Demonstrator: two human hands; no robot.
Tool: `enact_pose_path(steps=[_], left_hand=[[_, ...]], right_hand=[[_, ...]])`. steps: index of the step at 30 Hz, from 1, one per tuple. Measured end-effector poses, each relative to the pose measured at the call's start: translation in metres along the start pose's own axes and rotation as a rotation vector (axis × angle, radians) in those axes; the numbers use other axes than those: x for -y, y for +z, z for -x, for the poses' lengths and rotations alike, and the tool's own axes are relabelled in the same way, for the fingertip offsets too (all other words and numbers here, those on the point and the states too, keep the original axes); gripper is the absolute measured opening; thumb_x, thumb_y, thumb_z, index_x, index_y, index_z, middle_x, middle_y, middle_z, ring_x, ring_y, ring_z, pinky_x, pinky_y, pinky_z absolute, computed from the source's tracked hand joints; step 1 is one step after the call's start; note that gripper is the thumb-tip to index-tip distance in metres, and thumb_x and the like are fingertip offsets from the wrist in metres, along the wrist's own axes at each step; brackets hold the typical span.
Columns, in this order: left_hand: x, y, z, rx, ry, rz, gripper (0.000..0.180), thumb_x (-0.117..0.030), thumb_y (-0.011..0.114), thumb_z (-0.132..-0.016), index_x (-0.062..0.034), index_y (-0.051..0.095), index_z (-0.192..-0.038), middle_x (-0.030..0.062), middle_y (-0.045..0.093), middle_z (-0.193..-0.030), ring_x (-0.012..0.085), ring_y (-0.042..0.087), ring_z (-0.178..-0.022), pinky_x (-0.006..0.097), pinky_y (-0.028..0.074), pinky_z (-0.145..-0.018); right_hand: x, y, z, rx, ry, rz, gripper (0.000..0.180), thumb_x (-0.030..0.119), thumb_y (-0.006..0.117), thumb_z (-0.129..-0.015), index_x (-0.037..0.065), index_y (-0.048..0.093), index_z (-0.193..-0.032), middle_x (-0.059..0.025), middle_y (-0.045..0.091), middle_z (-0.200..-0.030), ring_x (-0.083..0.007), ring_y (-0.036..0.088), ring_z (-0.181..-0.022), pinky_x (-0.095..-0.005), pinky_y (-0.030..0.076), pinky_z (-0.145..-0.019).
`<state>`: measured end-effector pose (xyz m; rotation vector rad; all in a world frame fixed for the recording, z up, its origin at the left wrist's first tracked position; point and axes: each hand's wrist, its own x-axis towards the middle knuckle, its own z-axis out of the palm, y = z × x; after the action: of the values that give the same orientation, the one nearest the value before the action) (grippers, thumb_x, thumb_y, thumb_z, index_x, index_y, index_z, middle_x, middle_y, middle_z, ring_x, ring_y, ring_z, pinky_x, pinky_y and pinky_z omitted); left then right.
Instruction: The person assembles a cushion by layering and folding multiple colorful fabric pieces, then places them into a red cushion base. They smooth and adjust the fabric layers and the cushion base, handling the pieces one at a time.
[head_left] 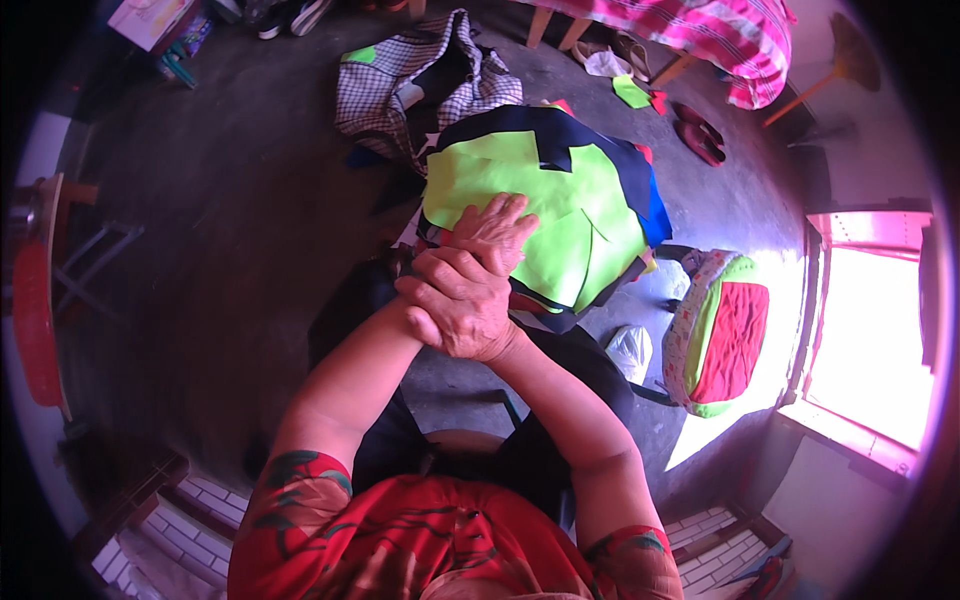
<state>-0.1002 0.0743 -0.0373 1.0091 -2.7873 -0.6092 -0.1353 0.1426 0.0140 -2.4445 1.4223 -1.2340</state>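
My left hand (497, 228) rests near the edge of a heap of lime-green fabric pieces (590, 250), fingers spread and slightly bent, with nothing seen in it. Around its wrist my right hand (458, 302) is wrapped, the fingers closed over the back of it. The two forearms cross toward each other in front of my red patterned top. Beneath the green pieces, dark navy fabric (600, 135) shows at the heap's far side, along with a strip of blue cloth (658, 212). What supports the heap is hidden.
Beyond the heap lies a black-and-white checked cloth (380, 95) on the dark floor. To the right are a green-and-red bag (728, 335) and a white plastic bag (630, 352). Dark red shoes (698, 135) and a bed with a pink cover (690, 30) are farther back. A red chair (36, 310) stands left.
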Motion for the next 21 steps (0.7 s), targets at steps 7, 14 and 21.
enact_pose_path(steps=[7, 14, 21], left_hand=[[0.004, -0.002, 0.000, -0.002, 0.036, 0.025, 0.050, -0.016, 0.068, -0.073, -0.0111, 0.049, -0.119, 0.0109, 0.038, -0.134, 0.0302, 0.038, -0.123, 0.045, 0.039, -0.094], [0.012, -0.002, 0.002, -0.011, 0.085, 0.044, 0.054, -0.011, 0.071, -0.070, -0.0129, 0.048, -0.119, 0.0099, 0.039, -0.132, 0.0315, 0.038, -0.122, 0.044, 0.040, -0.094], [0.007, -0.006, -0.004, 0.044, 0.110, 0.016, 0.060, -0.010, 0.074, -0.068, -0.0133, 0.046, -0.121, 0.0111, 0.036, -0.134, 0.0321, 0.036, -0.123, 0.044, 0.039, -0.095]], right_hand=[[-0.001, 0.003, 0.004, -0.031, 0.001, -0.012, 0.024, 0.034, 0.058, -0.075, 0.013, 0.062, -0.084, -0.0031, 0.056, -0.088, -0.0191, 0.054, -0.086, -0.0378, 0.036, -0.082], [-0.002, 0.011, 0.006, -0.128, -0.020, -0.025, 0.020, 0.035, 0.057, -0.076, 0.014, 0.058, -0.075, -0.0019, 0.051, -0.078, -0.0187, 0.051, -0.080, -0.0388, 0.036, -0.082], [-0.003, 0.011, 0.014, -0.122, 0.007, 0.011, 0.024, 0.037, 0.055, -0.078, 0.014, 0.058, -0.073, -0.0023, 0.050, -0.075, -0.0201, 0.051, -0.077, -0.0405, 0.036, -0.080]])
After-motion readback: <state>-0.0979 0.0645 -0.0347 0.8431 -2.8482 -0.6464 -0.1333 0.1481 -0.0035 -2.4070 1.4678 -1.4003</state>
